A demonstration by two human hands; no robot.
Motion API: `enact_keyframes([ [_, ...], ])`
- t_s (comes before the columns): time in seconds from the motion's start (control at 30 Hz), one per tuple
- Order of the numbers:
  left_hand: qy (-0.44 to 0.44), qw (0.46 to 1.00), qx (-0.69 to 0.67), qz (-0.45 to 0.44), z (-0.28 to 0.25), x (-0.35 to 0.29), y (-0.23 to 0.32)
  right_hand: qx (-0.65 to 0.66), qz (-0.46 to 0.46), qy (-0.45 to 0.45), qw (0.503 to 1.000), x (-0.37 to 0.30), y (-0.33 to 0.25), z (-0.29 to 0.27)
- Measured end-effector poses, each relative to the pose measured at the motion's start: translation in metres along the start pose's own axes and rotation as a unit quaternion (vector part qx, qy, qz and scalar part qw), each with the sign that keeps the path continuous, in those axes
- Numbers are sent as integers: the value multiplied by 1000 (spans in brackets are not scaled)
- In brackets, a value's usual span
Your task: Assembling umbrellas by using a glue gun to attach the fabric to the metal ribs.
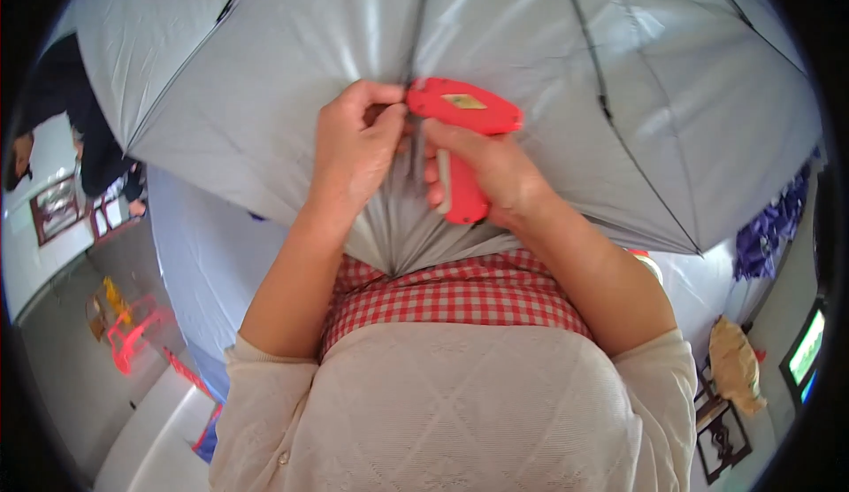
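A silver-grey umbrella canopy (292, 76) spreads over my lap with its inner side and dark ribs (588, 41) facing me. My right hand (491, 169) is wrapped round a red pistol-shaped hand tool (464, 105) with a light grey strip on its grip. The tool's nose points left and meets a dark rib in the middle of the canopy. At that spot my left hand (354, 134) is closed, thumb and forefinger pinching the rib beside the nose. Just what lies between those fingertips is partly hidden. Below, the cloth gathers into folds near my waist.
A red-and-white checked cloth (460, 302) covers my lap. Light blue fabric (190, 253) hangs at the left. A person in dark clothes (88, 120) is at the far left. Dark purple ruffled material (774, 218) and a tan bag (736, 364) lie at the right.
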State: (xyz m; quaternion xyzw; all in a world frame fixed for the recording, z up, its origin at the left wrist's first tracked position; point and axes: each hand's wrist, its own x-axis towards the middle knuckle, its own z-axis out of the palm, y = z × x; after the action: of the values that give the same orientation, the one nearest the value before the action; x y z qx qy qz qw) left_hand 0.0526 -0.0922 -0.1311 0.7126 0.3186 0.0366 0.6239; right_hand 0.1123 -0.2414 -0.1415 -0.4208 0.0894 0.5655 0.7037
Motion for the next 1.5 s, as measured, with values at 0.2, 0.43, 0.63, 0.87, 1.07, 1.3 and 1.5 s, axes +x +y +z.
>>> enact_keyframes([
  [0.2, 12, 977, 195, 85, -21, 8, 2, 39, -6, 1, 999, -11, -11, -4],
  [0.43, 176, 671, 647, 317, -135, 93, 44, -147, -156, 91, 973, -43, -87, -38],
  [0.63, 20, 909, 344, 236, 21, 49, 5, -52, -171, 88, 980, -2, -62, -46],
  [0.87, 72, 937, 218, 263, 43, 92, 35, -66, -117, 64, 989, 23, -90, -41],
  [1.07, 50, 932, 216, 288, 46, 105, 32, -127, -210, 77, 966, 33, -130, -39],
  [1.3, 17, 954, 182, 240, 44, 109, 32, -78, -199, 67, 975, 60, -130, -24],
  [1.5, 38, 940, 204, 271, 43, 110, 29, -95, -178, 59, 978, 57, -127, -22],
])
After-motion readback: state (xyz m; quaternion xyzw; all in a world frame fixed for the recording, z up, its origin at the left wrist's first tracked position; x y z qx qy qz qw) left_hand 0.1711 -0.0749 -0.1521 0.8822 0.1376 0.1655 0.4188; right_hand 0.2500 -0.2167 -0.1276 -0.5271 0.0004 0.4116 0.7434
